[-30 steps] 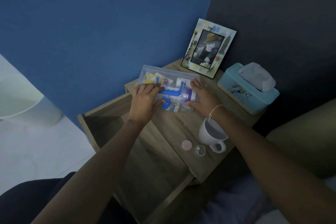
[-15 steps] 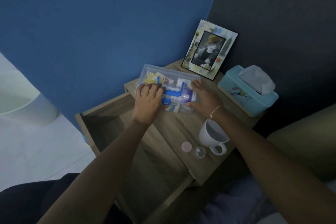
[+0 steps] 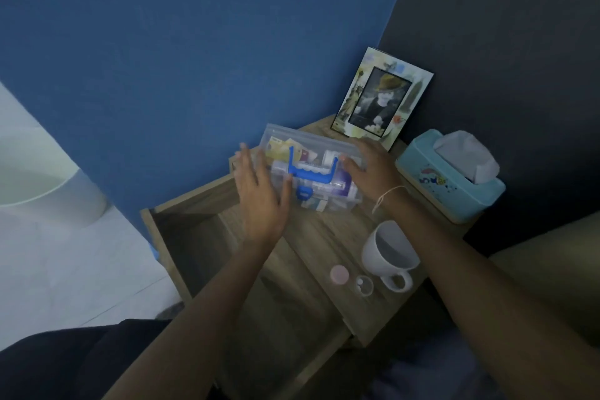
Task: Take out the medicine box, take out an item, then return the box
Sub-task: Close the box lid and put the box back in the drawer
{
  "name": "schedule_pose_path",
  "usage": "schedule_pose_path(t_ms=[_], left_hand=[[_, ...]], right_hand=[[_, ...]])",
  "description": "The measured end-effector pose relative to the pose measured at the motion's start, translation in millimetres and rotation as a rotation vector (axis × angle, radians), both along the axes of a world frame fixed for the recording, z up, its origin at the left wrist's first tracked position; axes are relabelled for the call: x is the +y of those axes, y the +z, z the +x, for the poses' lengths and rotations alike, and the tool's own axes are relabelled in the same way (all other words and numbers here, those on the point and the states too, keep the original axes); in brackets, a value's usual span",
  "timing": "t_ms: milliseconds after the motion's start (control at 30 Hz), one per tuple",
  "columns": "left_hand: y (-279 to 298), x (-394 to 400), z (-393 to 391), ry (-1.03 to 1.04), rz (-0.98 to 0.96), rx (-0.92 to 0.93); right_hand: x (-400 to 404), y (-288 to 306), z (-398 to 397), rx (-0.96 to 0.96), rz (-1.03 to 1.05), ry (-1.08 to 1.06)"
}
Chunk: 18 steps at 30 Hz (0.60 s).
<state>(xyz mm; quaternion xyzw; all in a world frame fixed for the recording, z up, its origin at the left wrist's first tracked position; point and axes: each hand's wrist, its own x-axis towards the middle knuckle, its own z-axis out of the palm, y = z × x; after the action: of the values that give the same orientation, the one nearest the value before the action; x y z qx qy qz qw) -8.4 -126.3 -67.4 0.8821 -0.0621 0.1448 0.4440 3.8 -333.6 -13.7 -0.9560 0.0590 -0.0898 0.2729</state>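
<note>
The medicine box [image 3: 324, 193] is a clear plastic case with a blue handle and a blue latch. It lies with its lid down on the wooden nightstand top [image 3: 324, 237], and packets and small bottles show through it. My left hand [image 3: 259, 195] is at the box's left end with fingers spread, the thumb near the latch. My right hand [image 3: 373, 172] lies over the right end, fingers pressed on the lid.
The nightstand drawer [image 3: 181, 237] stands pulled open below my left arm. A white mug [image 3: 389, 253], a pink cap [image 3: 339, 274] and a small clear container [image 3: 364, 285] sit near the front edge. A tissue box [image 3: 448, 185] and a photo frame [image 3: 381, 97] stand behind.
My left hand has come off the lid by the handle and moved to the box's left end, fingers now spread. The blue handle is uncovered. My right hand stays on the right end.
</note>
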Motion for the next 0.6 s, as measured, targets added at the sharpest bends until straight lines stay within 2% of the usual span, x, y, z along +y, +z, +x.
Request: schedule_pose_path(t_ms=[100,200,400,500,600], left_hand=[[9,-13,-4,0.179,-0.431,0.361],[10,-25,-9,0.156,-0.528,0.527],[5,-22,-2,0.061,-0.554,0.449],[1,-16,0,0.04,-0.563,0.4],[-1,-14,3,0.024,-0.615,0.446]], right_hand=[[0,-2,23,0.128,-0.034,-0.033],[2,-6,35,0.239,0.004,-0.028],[5,-9,37,0.235,-0.097,-0.018],[8,-15,32,0.262,-0.026,-0.021],[14,-14,30,0.374,0.084,0.027]])
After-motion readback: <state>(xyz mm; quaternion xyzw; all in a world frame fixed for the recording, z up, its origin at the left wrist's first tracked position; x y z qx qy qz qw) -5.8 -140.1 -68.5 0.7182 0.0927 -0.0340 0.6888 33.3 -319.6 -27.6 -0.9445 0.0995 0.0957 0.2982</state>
